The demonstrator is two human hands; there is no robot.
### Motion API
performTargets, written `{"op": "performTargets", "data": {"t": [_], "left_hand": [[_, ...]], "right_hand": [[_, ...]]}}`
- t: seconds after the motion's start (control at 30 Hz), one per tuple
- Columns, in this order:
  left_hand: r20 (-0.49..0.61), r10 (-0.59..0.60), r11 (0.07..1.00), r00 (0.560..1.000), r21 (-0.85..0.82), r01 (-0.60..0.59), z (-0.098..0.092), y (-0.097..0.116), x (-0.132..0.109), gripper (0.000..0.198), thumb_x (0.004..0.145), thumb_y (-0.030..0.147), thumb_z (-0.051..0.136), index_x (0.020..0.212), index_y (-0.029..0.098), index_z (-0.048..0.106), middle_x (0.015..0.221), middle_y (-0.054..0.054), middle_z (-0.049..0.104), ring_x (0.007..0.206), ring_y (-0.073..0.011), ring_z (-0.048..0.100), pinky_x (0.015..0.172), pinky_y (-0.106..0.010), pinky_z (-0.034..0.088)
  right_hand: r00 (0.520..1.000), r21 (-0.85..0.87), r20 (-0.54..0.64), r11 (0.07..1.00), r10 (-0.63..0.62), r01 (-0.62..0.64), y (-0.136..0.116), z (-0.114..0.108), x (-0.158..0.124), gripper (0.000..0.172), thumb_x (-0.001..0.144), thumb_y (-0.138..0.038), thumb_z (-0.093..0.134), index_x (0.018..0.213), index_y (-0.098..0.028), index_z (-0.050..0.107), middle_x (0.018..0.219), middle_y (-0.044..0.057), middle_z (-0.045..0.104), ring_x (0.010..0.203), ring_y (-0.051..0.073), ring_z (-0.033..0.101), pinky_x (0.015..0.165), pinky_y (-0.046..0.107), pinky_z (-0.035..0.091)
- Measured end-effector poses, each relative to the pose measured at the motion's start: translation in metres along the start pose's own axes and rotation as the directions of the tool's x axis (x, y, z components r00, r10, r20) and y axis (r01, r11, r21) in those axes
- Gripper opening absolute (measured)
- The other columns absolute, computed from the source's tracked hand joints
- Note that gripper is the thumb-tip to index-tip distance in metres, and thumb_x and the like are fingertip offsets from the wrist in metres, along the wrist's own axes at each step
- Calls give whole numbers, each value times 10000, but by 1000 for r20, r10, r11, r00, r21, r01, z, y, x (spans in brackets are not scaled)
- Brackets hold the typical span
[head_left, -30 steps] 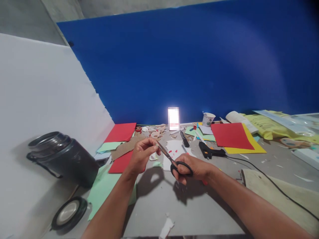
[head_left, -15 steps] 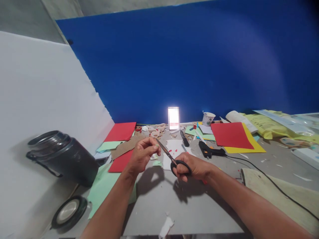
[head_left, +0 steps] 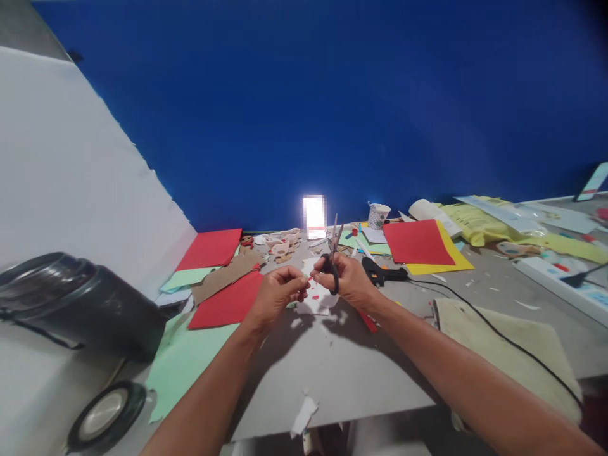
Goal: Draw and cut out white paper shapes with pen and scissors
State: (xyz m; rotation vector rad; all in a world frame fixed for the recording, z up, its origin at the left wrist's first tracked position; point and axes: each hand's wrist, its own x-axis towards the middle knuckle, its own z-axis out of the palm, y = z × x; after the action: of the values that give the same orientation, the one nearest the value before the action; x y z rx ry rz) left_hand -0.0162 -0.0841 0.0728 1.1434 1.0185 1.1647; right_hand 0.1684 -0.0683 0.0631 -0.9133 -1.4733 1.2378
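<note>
Black-handled scissors [head_left: 331, 272] hang on the fingers of my right hand [head_left: 350, 280], their parted blades pointing up and away. My left hand [head_left: 282, 291] is closed in a pinch close to the right fingertips; what it pinches is too small to make out. Beneath both hands lies a white sheet [head_left: 318, 307] with small red paper pieces [head_left: 315, 297] on it. A red strip [head_left: 367, 322] lies under my right wrist.
A black glue gun [head_left: 382, 273] with a cord lies to the right, near red paper [head_left: 420, 242] and a cloth [head_left: 508, 348]. At left stand a dark flask [head_left: 90, 304], its lid [head_left: 105, 415] and green paper [head_left: 185, 361]. A paper cup [head_left: 379, 216] is at the back.
The scissors have swung from pointing at my left hand to pointing upward, blades now parted. My right fingertips have come near my left ones. The view has shifted right.
</note>
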Motion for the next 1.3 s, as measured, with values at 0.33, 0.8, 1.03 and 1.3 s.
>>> {"op": "performTargets", "data": {"t": [0.33,0.8,1.03,1.3], "left_hand": [[54,64,981,996,182,-73,9,-5,-6,183,643,250,818,612,171,656,529,9,619,504,-111,540,546,-242,430],[68,-5,994,998,109,-2,7,-8,-3,230,684,311,815,652,160,644,577,2,633,514,-100,541,543,-229,408],[-4,10,995,1000,100,-10,9,-8,-3,189,662,290,788,630,169,647,576,1,636,520,-115,556,540,-243,431],[-9,20,995,1000,99,-19,12,-8,-4,206,641,302,794,604,165,645,531,6,607,503,-111,536,549,-251,437]], "right_hand": [[998,-131,57,991,-31,38,-1,-2,2,195,686,-277,720,823,-157,649,731,-21,633,664,117,545,664,253,445],[997,-47,41,997,62,-60,5,-4,6,259,633,-284,768,835,-147,684,657,-40,603,603,106,502,609,243,416],[994,-33,21,994,107,-106,6,-7,8,284,615,-289,782,848,-152,696,717,-15,653,635,118,541,620,248,430],[998,-126,56,992,39,-31,8,-3,6,221,656,-257,709,847,-150,681,675,-37,607,602,103,506,592,234,413]]}}
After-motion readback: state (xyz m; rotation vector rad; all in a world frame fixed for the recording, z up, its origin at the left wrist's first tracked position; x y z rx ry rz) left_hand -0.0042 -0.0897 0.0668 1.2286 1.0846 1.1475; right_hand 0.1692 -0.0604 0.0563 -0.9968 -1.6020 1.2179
